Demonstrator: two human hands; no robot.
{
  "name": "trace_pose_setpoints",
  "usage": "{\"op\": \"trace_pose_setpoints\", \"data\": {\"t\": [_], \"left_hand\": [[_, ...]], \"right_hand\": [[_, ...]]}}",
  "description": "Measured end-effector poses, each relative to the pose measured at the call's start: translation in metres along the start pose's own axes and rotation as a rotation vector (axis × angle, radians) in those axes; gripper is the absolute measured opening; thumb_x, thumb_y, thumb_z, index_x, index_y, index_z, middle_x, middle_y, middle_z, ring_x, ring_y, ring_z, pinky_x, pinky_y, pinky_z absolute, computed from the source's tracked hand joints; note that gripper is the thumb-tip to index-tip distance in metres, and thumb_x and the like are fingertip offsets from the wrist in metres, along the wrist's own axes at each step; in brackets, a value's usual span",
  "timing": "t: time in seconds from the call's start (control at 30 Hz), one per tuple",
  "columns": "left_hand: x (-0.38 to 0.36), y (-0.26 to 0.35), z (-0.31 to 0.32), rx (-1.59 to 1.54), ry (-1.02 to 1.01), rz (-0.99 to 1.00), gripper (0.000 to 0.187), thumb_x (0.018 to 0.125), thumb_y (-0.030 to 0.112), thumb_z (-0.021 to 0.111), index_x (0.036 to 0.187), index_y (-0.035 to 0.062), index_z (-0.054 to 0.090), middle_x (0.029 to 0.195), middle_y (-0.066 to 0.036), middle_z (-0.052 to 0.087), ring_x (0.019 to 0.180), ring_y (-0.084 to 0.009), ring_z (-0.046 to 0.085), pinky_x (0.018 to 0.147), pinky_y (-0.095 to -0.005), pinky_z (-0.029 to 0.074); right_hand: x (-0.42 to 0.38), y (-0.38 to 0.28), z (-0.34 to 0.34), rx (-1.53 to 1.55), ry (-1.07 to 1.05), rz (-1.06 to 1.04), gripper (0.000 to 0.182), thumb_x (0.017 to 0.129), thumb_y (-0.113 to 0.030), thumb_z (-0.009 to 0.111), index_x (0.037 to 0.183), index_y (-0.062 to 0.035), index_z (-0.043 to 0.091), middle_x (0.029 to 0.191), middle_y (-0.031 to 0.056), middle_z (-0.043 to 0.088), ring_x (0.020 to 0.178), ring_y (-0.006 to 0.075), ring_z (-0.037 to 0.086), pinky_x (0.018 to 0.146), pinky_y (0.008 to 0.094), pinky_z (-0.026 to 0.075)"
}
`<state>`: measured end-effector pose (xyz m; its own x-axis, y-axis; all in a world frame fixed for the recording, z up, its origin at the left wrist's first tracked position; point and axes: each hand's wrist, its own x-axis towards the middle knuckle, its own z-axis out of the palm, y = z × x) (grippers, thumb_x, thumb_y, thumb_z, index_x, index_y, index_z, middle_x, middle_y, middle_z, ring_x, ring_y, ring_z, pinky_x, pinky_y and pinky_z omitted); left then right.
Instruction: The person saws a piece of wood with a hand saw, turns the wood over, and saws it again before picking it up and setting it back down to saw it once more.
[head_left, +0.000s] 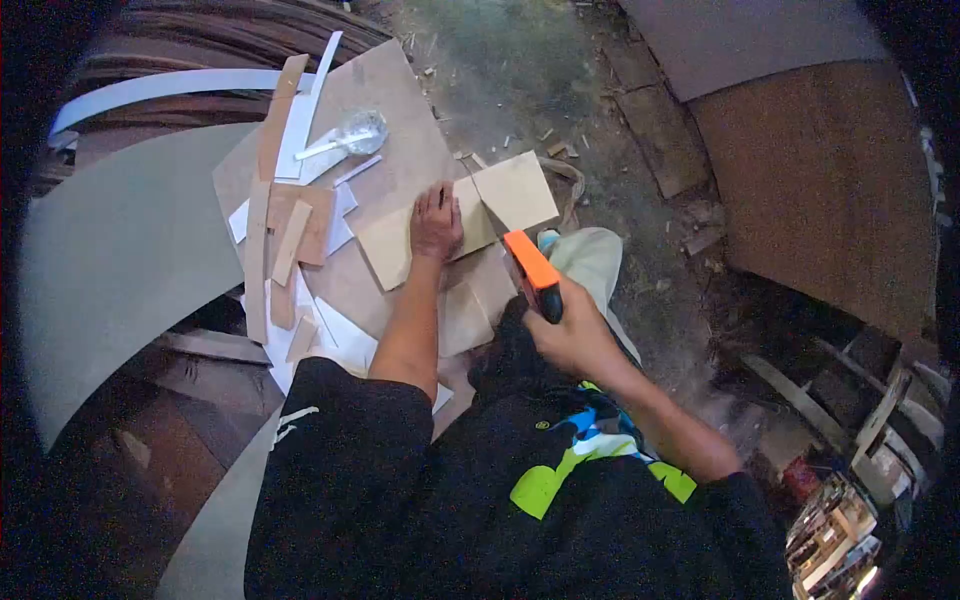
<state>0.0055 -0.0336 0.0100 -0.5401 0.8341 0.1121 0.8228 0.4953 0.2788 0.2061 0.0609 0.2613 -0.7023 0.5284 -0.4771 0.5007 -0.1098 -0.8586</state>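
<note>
My right hand [570, 325] is wrapped round the orange and black handle of a hand saw [532, 262]. The saw's blade runs up into a pale wooden board [385, 245], at a cut line near the board's right part [517, 192]. My left hand [437, 225] lies on top of the board, left of the cut, with its fingers bent over the surface and close together. Under the board is a larger brown sheet [390, 95]. Whether the cut goes fully through the board cannot be made out.
White strips [298, 130], a clear plastic bundle [362, 132] and thin wood pieces [290, 240] lie on the sheet's left. Large panels stand at left [130, 250] and right [820, 170]. Wood scraps [835, 530] lie at lower right, and offcuts litter the floor [520, 60].
</note>
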Motion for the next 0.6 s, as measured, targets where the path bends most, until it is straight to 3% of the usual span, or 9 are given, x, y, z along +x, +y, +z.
{"op": "trace_pose_setpoints", "data": {"t": [0.03,0.07,0.13,0.2,0.3,0.37,0.4,0.5,0.6], "left_hand": [[0.007,-0.002,0.003,0.012,0.02,0.007,0.039,0.094,0.021,0.049,0.127,0.0009,0.052,0.123,-0.017,0.055,0.112,-0.0333,0.053,0.099,-0.0429,0.042],[0.016,-0.004,0.005,0.026,0.042,0.015,0.039,0.094,0.021,0.049,0.127,0.0011,0.052,0.123,-0.017,0.055,0.112,-0.0334,0.053,0.099,-0.0429,0.042],[0.014,-0.001,-0.004,0.032,0.054,0.029,0.039,0.094,0.02,0.049,0.127,0.0013,0.052,0.122,-0.016,0.055,0.112,-0.0334,0.053,0.099,-0.0427,0.042],[0.018,0.002,-0.007,0.031,0.073,0.025,0.039,0.094,0.02,0.049,0.127,0.0013,0.052,0.122,-0.016,0.055,0.112,-0.0334,0.053,0.099,-0.0425,0.042],[0.01,0.004,-0.006,-0.002,0.038,0.015,0.039,0.093,0.02,0.049,0.127,0.0011,0.052,0.122,-0.016,0.055,0.112,-0.0333,0.053,0.098,-0.0423,0.042],[0.017,0.002,-0.008,-0.014,0.039,-0.003,0.039,0.093,0.021,0.049,0.127,0.001,0.052,0.121,-0.015,0.055,0.111,-0.0332,0.054,0.098,-0.0424,0.043],[0.009,0.001,-0.005,-0.009,0.052,0.008,0.039,0.093,0.021,0.049,0.127,0.001,0.052,0.121,-0.015,0.055,0.11,-0.033,0.054,0.098,-0.0425,0.043],[0.016,-0.004,0.003,-0.01,0.107,0.023,0.038,0.093,0.019,0.049,0.126,0.0001,0.053,0.12,-0.016,0.054,0.11,-0.0333,0.053,0.098,-0.0432,0.042],[0.019,0.001,-0.005,-0.04,0.071,0.015,0.037,0.092,0.016,0.049,0.124,-0.0018,0.054,0.12,-0.018,0.053,0.111,-0.0347,0.051,0.099,-0.0443,0.041]], "right_hand": [[0.001,-0.003,-0.007,-0.028,0.003,0.013,0.024,0.078,-0.005,0.059,0.101,0.0004,0.056,0.08,0.0024,0.054,0.076,0.0112,0.049,0.07,0.0282,0.044],[0.009,0.01,0.0,-0.053,0.042,-0.102,0.026,0.078,-0.006,0.06,0.103,-0.0001,0.057,0.081,0.0024,0.056,0.078,0.0111,0.05,0.072,0.0276,0.044],[0.065,0.06,0.019,-0.076,-0.042,-0.005,0.031,0.078,-0.006,0.06,0.108,0.0012,0.057,0.082,0.0059,0.059,0.078,0.0132,0.051,0.073,0.0291,0.045],[0.112,0.078,0.045,-0.038,0.032,-0.236,0.032,0.077,-0.007,0.06,0.107,0.0025,0.057,0.081,0.0084,0.06,0.076,0.0151,0.051,0.071,0.0317,0.045],[0.083,0.039,0.025,-0.103,0.003,-0.034,0.032,0.076,-0.008,0.06,0.106,0.0032,0.056,0.079,0.009,0.059,0.076,0.0156,0.051,0.069,0.0331,0.045],[0.038,0.015,0.014,-0.104,-0.011,-0.009,0.032,0.076,-0.008,0.06,0.106,0.0019,0.056,0.08,0.0084,0.058,0.075,0.0155,0.051,0.071,0.0327,0.046],[0.018,0.012,0.011,-0.03,0.026,-0.122,0.029,0.077,-0.005,0.06,0.105,0.0017,0.055,0.08,0.0079,0.057,0.075,0.0157,0.051,0.072,0.0324,0.046],[-0.013,-0.01,-0.005,-0.061,-0.051,0.008,0.053,0.078,-0.01,0.062,0.128,0.0019,0.05,0.108,0.0279,0.063,0.104,0.0438,0.06,0.09,0.0428,0.047],[-0.008,0.004,0.011,-0.068,0.053,-0.19,0.029,0.078,-0.004,0.059,0.106,0.0027,0.054,0.08,0.0085,0.057,0.076,0.0168,0.054,0.073,0.0322,0.046]]}}
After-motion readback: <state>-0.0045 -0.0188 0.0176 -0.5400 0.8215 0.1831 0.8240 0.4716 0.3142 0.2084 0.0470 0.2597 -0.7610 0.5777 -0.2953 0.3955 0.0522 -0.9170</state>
